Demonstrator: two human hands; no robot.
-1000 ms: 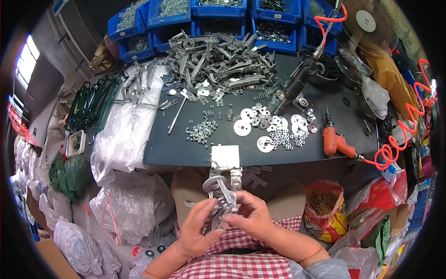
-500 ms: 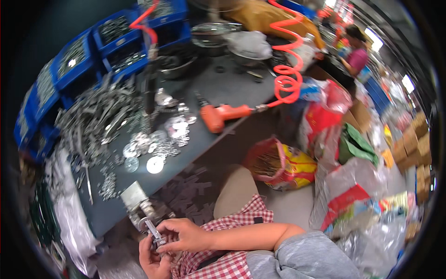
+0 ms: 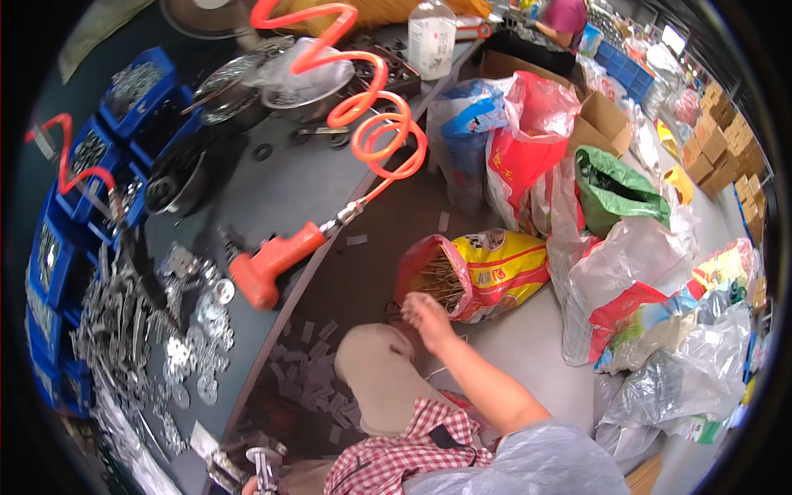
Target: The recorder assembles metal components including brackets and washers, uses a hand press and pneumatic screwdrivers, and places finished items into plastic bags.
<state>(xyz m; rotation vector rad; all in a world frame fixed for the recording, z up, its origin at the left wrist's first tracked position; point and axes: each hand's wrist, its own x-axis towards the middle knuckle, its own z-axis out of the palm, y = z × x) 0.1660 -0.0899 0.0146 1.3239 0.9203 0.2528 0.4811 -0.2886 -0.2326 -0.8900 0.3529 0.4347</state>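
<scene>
My right hand (image 3: 427,320) is held out at the mouth of a red and yellow bag (image 3: 507,268). Its fingers are curled closed, and I cannot make out what is in them. Thin brown rods (image 3: 443,280) fill the bag's opening, just behind the hand. At the lower edge a sliver of my left hand (image 3: 250,487) shows against a shiny metal part with a round disc (image 3: 264,459), which it appears to grip; most of that hand is out of view. Beside it stands a metal fixture with a flat plate (image 3: 206,445).
An orange air drill (image 3: 272,266) on a coiled red hose (image 3: 388,157) lies by the edge of the dark table (image 3: 264,186). Metal strips (image 3: 115,330) and washers (image 3: 198,351) are heaped there. Blue bins (image 3: 54,305) line the left; plastic bags (image 3: 528,132) stand right. A person (image 3: 561,25) sits beyond.
My right hand has left the metal part at my left hand and moved out to the bag of rods. The view has swung right, with my left hand nearly out at the bottom.
</scene>
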